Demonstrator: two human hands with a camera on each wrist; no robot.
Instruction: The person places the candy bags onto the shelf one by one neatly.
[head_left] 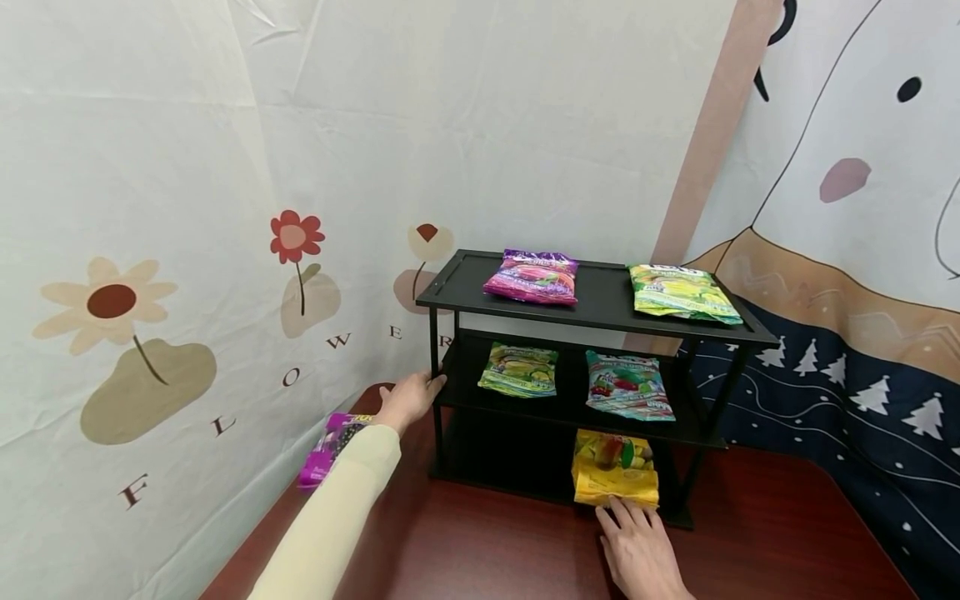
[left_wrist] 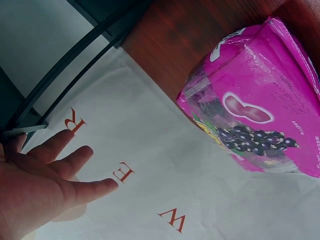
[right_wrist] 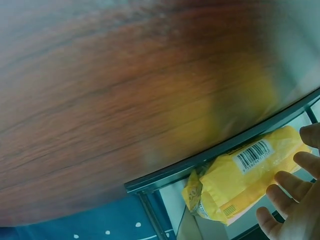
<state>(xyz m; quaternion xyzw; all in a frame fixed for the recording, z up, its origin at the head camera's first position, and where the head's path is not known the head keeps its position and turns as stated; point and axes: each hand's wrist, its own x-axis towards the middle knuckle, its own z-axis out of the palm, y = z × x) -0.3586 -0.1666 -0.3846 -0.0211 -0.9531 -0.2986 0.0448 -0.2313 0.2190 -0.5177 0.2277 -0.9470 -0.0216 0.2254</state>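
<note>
A black three-tier rack (head_left: 600, 285) stands on the table. My left hand (head_left: 408, 402) touches its left side by the post at the middle tier; in the left wrist view the fingers (left_wrist: 59, 146) spread out past the rack's edge. On the bottom tier, at the right, lies a yellow snack bag (head_left: 617, 479) with fruit pictured on it. My right hand (head_left: 639, 546) rests its fingertips on the bag's front edge, the palm lying in front of the rack. The right wrist view shows those fingers against the yellow bag (right_wrist: 245, 180), near its barcode.
A purple bag (head_left: 322, 450) lies on the table (head_left: 480, 542) left of the rack, partly behind my left forearm. On the top tier are a pink-purple bag (head_left: 534, 279) and a yellow-green bag (head_left: 682, 293). A green bag (head_left: 519, 371) and a teal bag (head_left: 628, 386) lie on the middle tier.
</note>
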